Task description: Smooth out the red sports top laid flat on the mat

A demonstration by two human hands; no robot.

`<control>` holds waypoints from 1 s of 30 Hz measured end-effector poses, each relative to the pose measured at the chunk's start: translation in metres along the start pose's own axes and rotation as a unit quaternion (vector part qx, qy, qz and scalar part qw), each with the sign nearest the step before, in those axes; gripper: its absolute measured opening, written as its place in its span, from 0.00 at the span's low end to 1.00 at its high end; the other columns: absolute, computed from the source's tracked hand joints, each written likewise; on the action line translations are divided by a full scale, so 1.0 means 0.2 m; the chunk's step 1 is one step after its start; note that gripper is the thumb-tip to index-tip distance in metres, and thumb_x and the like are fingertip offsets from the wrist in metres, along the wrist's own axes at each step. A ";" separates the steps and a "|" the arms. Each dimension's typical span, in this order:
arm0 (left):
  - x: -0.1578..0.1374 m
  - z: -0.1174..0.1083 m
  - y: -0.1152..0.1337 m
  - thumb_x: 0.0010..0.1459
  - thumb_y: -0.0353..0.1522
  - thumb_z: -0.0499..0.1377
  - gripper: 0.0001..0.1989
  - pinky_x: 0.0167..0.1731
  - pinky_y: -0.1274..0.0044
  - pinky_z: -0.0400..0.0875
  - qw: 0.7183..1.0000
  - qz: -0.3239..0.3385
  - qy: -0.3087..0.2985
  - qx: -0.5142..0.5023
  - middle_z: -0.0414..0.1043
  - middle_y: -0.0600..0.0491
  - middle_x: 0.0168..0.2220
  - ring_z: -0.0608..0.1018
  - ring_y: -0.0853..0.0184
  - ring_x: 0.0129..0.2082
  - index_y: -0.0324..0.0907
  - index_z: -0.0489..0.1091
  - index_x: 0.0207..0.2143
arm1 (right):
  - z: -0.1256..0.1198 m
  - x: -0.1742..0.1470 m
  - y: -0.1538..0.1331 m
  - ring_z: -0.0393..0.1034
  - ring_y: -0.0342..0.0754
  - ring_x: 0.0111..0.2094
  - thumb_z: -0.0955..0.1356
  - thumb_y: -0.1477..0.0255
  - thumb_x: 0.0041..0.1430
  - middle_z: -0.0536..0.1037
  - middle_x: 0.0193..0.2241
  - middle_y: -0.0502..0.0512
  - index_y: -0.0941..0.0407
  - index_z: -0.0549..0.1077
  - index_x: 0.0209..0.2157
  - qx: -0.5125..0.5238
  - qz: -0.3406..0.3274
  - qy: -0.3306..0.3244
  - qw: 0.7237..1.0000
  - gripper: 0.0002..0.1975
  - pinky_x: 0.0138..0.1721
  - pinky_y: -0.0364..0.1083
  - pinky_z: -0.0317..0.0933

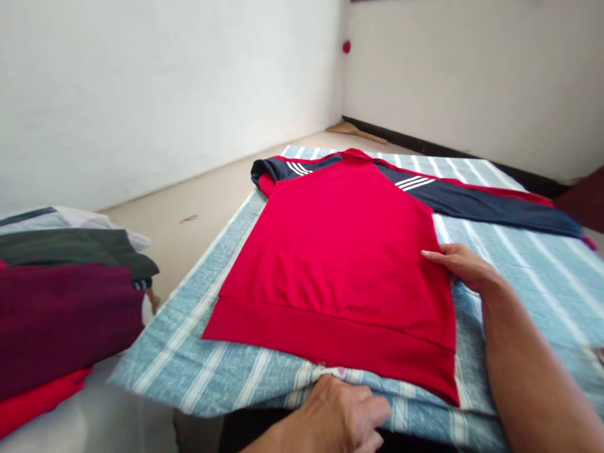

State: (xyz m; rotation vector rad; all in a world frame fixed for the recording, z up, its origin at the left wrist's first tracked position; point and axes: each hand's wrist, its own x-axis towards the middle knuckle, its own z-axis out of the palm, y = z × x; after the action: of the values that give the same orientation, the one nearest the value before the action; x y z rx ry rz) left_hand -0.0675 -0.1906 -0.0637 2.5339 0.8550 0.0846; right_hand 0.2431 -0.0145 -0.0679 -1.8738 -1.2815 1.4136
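A red jacket or sweatshirt (330, 245) with dark navy sleeves and white shoulder stripes lies spread out, its hem towards me. Its left sleeve is folded at the shoulder, while the right sleeve (491, 204) stretches far out to the right. My right hand (460, 264) pinches the garment's right side edge, thumb on top and fingers underneath. Below the hem, my left hand (346, 412) is closed at the front edge of the blue-and-white striped cloth (189, 371), which bunches up around it. The fingertips of that hand are hidden.
A pile of clothes, with a maroon garment (66, 314), a dark green one (70, 248) and a red one (42, 399), stands at the left. On the floor lie a thin loop (189, 218) and a broom-like object (356, 131) near the wall corner.
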 end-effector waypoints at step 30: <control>-0.49 -0.54 -0.54 0.34 0.37 0.71 0.25 0.30 0.71 0.78 0.631 -0.494 0.347 -0.487 0.79 0.51 0.30 0.81 0.57 0.29 0.42 0.69 0.37 | 0.05 0.03 -0.06 0.77 0.50 0.26 0.70 0.75 0.50 0.81 0.25 0.54 0.55 0.77 0.30 0.278 -0.018 0.150 0.949 0.03 0.28 0.45 0.72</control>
State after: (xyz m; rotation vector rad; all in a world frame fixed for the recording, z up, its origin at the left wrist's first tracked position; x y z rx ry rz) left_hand -0.2275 -0.1286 -0.0062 0.7376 1.7315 0.9109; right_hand 0.2294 -0.0057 -0.0651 -1.5827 -0.6734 1.2418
